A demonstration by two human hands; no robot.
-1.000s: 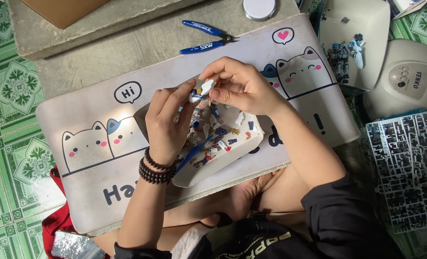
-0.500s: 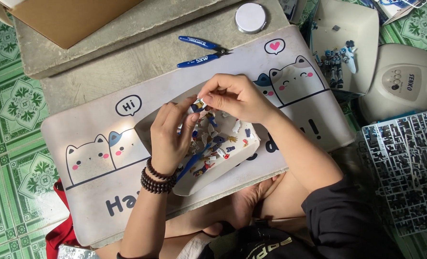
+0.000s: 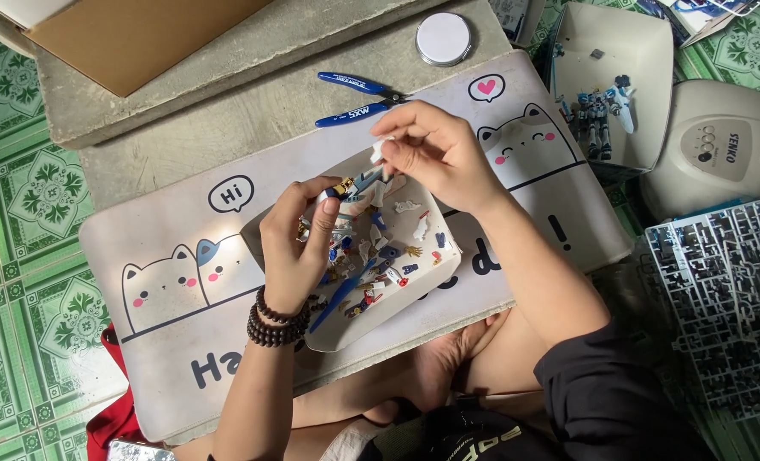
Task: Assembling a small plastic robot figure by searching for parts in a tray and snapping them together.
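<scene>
Two hands meet above the white tray (image 3: 435, 277): your left hand (image 3: 299, 248) pinches the small blue-and-white model figure (image 3: 356, 189), its long axis slanting up-right toward your right hand (image 3: 435, 154), whose fingertips pinch a small white piece (image 3: 380, 150) just beside its upper end.

Cardboard box (image 3: 141, 38): brown, flat, rectangular, lying far up-left of the left hand (image 3: 299, 248) at the frame's top edge. Open white carton tray (image 3: 644, 64), squarish with raised walls, sits up-right of the right hand (image 3: 435, 154), well apart. Round label panel (image 3: 717, 149), grey with small circles, on a white appliance further right of that hand. Printed paper (image 3: 713, 8), white with blue, in the top-right corner; only an edge shows. No screens visible.
</scene>
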